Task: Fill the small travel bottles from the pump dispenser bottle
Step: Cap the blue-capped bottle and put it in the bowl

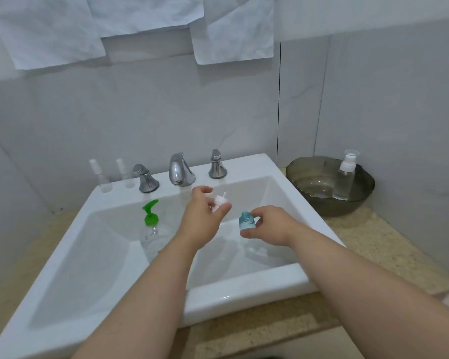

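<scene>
Uncapping step: left hand [205, 218] pinches the cap [220, 201], right hand [272, 225] grips the open blue bottle [247, 221] over the sink [244, 288] (fill unclear); next, neck probably goes under the pump bottle [151, 220] at left.

The pump dispenser bottle [151, 230] sits in the sink [244, 288], at left. Two small spray bottles [102, 177] stand on its back ledge, left of the faucet [180, 169]. Right of the sink, a bowl [311, 203] holds another spray bottle [345, 181].
</scene>
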Available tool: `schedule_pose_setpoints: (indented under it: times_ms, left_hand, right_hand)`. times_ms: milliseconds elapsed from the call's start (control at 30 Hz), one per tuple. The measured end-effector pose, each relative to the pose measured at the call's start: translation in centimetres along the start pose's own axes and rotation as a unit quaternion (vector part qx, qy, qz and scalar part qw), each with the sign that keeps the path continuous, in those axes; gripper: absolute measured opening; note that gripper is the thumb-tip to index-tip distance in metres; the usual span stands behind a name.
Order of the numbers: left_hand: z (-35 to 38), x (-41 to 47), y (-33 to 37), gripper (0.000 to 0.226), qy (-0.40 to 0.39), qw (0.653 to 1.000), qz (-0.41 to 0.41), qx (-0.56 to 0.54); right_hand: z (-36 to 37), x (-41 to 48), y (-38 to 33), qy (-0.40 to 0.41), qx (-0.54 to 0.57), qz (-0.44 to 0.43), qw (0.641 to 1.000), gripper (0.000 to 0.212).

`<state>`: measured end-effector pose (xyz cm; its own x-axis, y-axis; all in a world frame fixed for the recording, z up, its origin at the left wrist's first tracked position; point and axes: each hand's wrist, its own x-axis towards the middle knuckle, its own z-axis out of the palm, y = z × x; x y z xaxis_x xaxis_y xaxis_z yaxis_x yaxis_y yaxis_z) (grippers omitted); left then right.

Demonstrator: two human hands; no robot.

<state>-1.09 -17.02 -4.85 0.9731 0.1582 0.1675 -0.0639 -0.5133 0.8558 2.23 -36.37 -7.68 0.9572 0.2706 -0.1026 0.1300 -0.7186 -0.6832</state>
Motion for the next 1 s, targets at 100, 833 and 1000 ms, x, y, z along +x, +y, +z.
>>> schedule_pose_setpoints:
  times_ms: [100,833,1000]
  left_hand:
    - [0.03,0.02,-0.93,0.033,-0.003,0.999,-0.05,-0.021]
    - [0.42,-0.47,-0.41,0.031,-0.055,0.986,0.134,0.082]
    - [0.72,-0.59,-0.1,0.039,-0.062,0.986,0.123,0.093]
  right_hand:
    - [0.11,0.08,0.11,0.0,-0.004,0.002,1.0,0.054]
    - [0.19,0.3,-0.14,-0.004,-0.002,-0.012,1.0,0.046]
    - [0.31,0.25,-0.38,-0.019,-0.006,-0.03,0.999,0.021]
